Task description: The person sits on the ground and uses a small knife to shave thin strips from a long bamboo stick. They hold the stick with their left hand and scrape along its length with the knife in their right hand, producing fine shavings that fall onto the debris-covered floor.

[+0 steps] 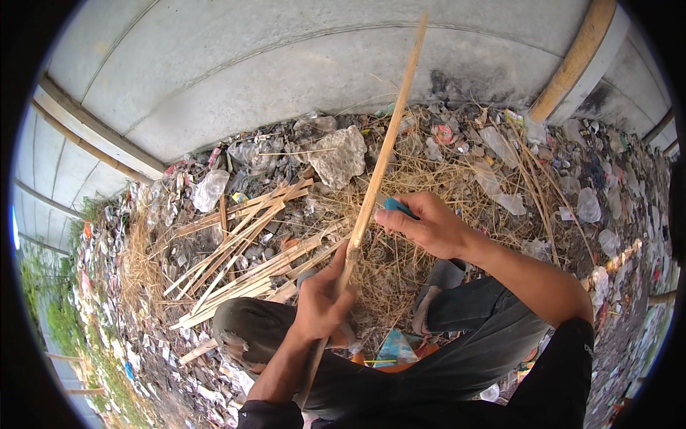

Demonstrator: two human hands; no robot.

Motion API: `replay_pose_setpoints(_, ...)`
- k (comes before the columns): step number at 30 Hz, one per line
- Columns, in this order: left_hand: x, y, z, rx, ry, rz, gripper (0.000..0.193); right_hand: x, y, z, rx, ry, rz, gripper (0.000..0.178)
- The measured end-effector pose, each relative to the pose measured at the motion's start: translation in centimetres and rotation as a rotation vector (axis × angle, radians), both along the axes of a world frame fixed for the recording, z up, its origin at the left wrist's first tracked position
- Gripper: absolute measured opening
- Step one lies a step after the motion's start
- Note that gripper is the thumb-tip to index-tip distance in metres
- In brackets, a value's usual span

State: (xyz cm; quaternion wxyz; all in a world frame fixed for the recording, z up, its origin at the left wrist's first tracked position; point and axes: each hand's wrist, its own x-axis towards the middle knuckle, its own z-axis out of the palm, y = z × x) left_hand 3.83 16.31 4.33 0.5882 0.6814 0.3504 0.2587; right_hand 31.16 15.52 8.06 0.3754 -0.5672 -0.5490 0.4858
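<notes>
A long bamboo strip (388, 146) slants up from my lap toward the wall, its far end in the air. My left hand (319, 304) is closed around its lower part, above my left knee. In my right hand (427, 227) is a small teal cutter knife (401, 208), its end touching or very close to the strip's right side. I cannot make out a blade. Several split bamboo strips (246, 275) lie in a loose pile to the left.
Thin shavings (386, 272) cover the ground between my feet. A pale rock (339, 156) lies near the concrete wall (300, 79). Plastic litter is strewn all around. A bamboo pole (573, 61) leans on the wall at the right. Longer thin strips (534, 187) lie below it.
</notes>
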Motion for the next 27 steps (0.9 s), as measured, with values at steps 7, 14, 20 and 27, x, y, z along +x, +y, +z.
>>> replay_pose_setpoints(7, 0.6, -0.3, 0.6, 0.029, 0.062, -0.072, 0.073, -1.4, -0.1, -1.0, 0.11, -0.177, -0.063, 0.046)
replay_pose_setpoints(14, 0.1, -0.3, -0.6, 0.073, 0.009, -0.103, 0.074, -0.3, 0.8, -0.8, 0.074, 0.036, -0.211, 0.045)
replay_pose_setpoints(20, 0.4, -0.3, 0.1, -0.145, -0.032, -0.129, 0.078, -1.0, 0.2, -1.5, 0.053, 0.055, -0.216, 0.042)
replay_pose_setpoints(27, 0.1, -0.3, -1.1, -0.041, -0.001, -0.135, 0.078, -1.4, -0.1, -2.1, 0.173, -0.092, -0.095, 0.044)
